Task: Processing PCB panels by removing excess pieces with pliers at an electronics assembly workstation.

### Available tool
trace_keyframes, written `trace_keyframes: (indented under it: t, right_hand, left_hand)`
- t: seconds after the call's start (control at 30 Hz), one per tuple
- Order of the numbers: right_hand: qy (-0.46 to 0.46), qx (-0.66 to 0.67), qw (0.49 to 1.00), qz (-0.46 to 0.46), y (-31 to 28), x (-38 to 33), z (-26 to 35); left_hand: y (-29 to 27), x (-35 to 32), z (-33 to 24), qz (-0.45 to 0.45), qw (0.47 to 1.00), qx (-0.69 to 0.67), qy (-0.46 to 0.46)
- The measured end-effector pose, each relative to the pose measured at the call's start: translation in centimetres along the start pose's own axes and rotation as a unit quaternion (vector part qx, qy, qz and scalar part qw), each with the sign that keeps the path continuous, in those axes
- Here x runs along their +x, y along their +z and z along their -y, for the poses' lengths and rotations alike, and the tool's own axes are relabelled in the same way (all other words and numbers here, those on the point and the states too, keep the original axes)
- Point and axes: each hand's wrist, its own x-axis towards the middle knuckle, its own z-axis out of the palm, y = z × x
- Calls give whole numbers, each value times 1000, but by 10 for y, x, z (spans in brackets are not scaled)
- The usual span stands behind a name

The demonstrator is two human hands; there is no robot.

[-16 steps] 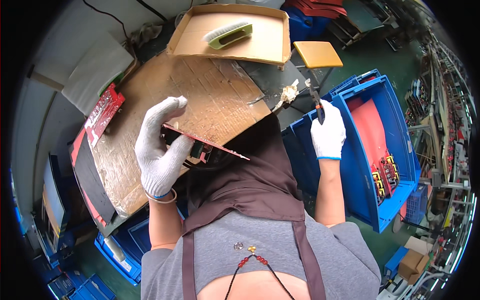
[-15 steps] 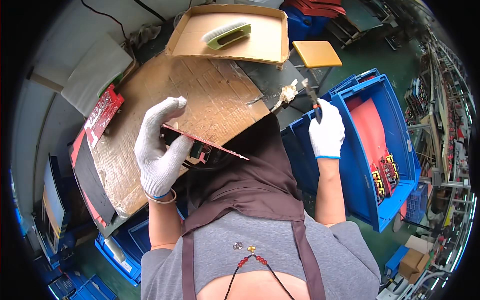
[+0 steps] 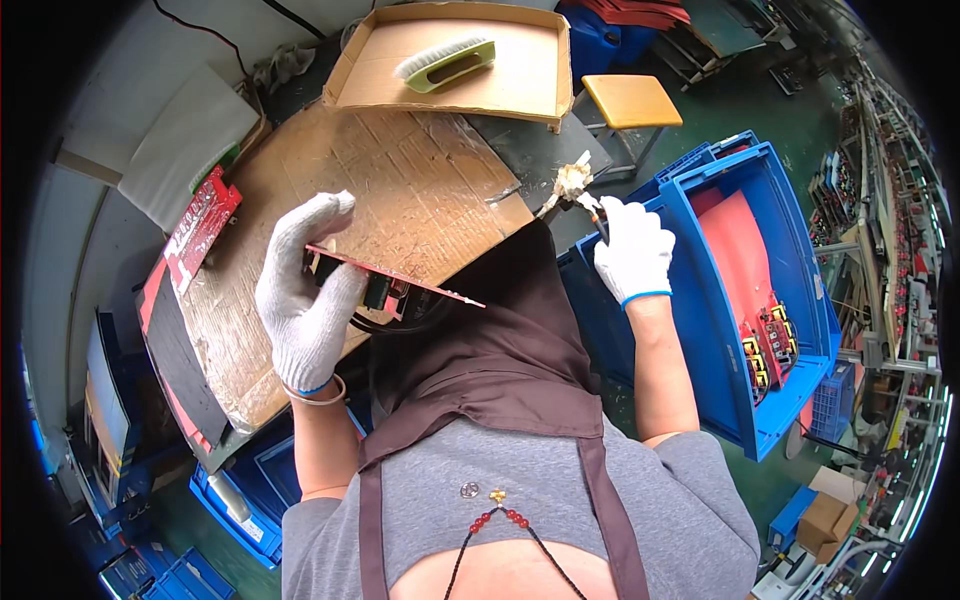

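Circuit board of thin red laminate (image 3: 410,278), with dark components on its lower face, is held tilted, nearly edge-on, above the near edge of the cardboard-covered table (image 3: 420,165); its right end projects past that edge over the brown cloth apron (image 3: 470,365). The board is judged stiff, fairly light and fragile at its components; it is best gripped by bare margins, without pressure on raised parts. Its left end is pinched between thumb and curled fingers of the white-gloved left hand (image 3: 305,310), forearm raised steeply. A slim dark hand tool with orange marking (image 3: 600,224) is clasped in the white-gloved right hand (image 3: 637,252), forearm extended forward. The tool is directed toward a ragged off-white clump (image 3: 573,180) beside the table's right corner; contact cannot be confirmed.
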Motion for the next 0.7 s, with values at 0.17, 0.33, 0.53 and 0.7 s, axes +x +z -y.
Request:
trace_keyframes:
  t: [0.17, 0.33, 0.53, 0.7]
  right_hand:
    - [45, 13, 994, 103, -5, 20, -8]
    - [20, -19, 992, 122, -25, 34, -9]
    - [-17, -17, 987, 157, -33, 30, -7]
    - [-5, -25, 997, 77, -25, 7, 12]
  left_hand:
    - [3, 1, -2, 9, 1000, -10, 2]
    - [1, -2, -1, -3, 1000, -10, -5]
    - [1, -1, 1, -4, 1000, -19, -10]
    - [1, -2, 3, -7, 1000, 5, 2]
